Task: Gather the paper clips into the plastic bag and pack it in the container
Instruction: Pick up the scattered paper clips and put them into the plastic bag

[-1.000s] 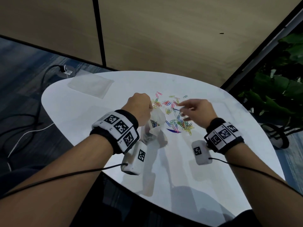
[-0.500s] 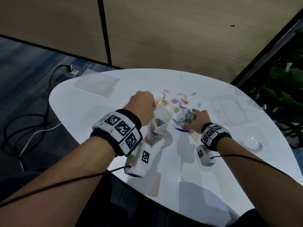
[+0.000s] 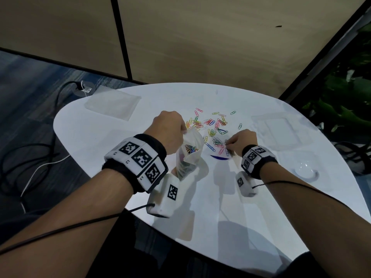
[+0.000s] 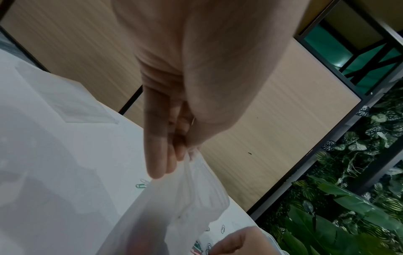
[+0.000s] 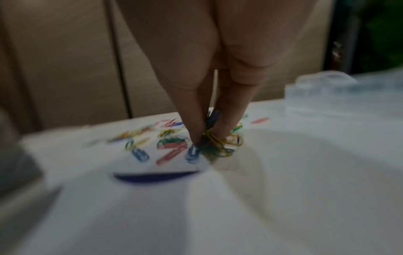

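My left hand [image 3: 170, 133] pinches the rim of a clear plastic bag [image 3: 189, 155], holding it upright and open on the white table [image 3: 220, 207]; coloured paper clips lie inside it. In the left wrist view the fingers [image 4: 161, 155] grip the bag [image 4: 174, 215] at its top edge. Loose coloured paper clips [image 3: 212, 125] lie scattered beyond the bag. My right hand [image 3: 239, 142] is down on the near edge of the pile. In the right wrist view thumb and fingers [image 5: 191, 127] pinch a small bunch of clips [image 5: 218, 145] on the table. A clear container [image 3: 277, 129] sits at right.
A flat clear bag [image 3: 112, 104] lies at the table's far left. A clear round lid [image 3: 306, 171] lies near the right edge. A blue mark [image 3: 218, 157] shows on the table by my right hand. Cables run on the floor at left; plants stand at right.
My right hand dropped from above the pile to the table and closed its fingers on a bunch of clips. My left hand kept holding the bag open.
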Demonstrator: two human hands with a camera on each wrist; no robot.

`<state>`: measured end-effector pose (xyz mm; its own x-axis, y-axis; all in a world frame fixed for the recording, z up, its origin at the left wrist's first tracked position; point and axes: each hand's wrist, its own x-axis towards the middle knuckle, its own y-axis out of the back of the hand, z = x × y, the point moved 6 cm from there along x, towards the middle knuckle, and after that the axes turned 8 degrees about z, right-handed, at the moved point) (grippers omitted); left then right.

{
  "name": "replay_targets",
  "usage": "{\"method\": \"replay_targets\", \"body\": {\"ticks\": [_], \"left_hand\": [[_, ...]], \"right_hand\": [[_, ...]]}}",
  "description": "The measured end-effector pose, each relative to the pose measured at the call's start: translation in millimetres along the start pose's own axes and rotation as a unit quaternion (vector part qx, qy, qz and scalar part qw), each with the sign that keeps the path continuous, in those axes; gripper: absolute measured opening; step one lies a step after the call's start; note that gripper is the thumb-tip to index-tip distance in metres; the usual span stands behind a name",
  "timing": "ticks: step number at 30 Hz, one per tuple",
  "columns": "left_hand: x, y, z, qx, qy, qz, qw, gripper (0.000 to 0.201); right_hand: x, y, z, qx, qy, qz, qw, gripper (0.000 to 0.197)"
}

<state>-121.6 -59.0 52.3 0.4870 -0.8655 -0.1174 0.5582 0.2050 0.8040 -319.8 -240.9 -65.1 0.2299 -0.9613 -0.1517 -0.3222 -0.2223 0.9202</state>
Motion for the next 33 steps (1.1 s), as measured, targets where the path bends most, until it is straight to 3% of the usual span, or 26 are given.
{"method": "replay_targets", "body": {"ticks": [3,6,10,13,15,20,24,27,29,31,33], "left_hand": [[0,1,0,0.0,0.001,0.0,1.0,0.026],[0,2,-2,0.001,0.007,-0.003,1.0,0.025],[1,2,-1,0.002,0.01,-0.004,1.0,0.023],[0,1,2,0.004,0.011,-0.006,1.0,0.024],[0,1,4,0.006,0.01,-0.006,1.0,0.026],[-1,3,2,0.012,0.014,-0.002,1.0,0.027],[-1,4,-1,-0.003,0.022,-0.006,1.0,0.025],[0,6,-2,-0.002,0.02,-0.003,1.0,0.024],[2,6,-4,-0.004,0.023,-0.001,1.0,0.025],[4,8,-8,-0.009,0.028,-0.004,1.0,0.024],[5,11,-12,-0.007,0.032,-0.001,0.999,0.023]], "right_hand": [[-1,5,22,0.114,-0.091,-0.033,0.989,0.012],[-4,8,28,0.235,-0.13,-0.088,0.959,0.011],[-22,19,-8,0.507,-0.168,-0.174,0.827,0.019],[-50,34,-60,0.548,-0.115,-0.258,0.787,0.018],[-68,35,-87,0.53,-0.064,-0.288,0.795,0.014],[-90,35,-121,0.416,0.042,-0.279,0.865,0.018],[-95,37,-131,0.358,0.084,-0.301,0.88,0.026],[-94,46,-139,0.335,0.122,-0.273,0.894,0.025],[-82,56,-132,0.355,0.109,-0.227,0.901,0.02],[-60,62,-108,0.331,0.076,-0.159,0.927,0.017],[-39,55,-69,0.2,0.027,-0.113,0.973,0.041]]}}
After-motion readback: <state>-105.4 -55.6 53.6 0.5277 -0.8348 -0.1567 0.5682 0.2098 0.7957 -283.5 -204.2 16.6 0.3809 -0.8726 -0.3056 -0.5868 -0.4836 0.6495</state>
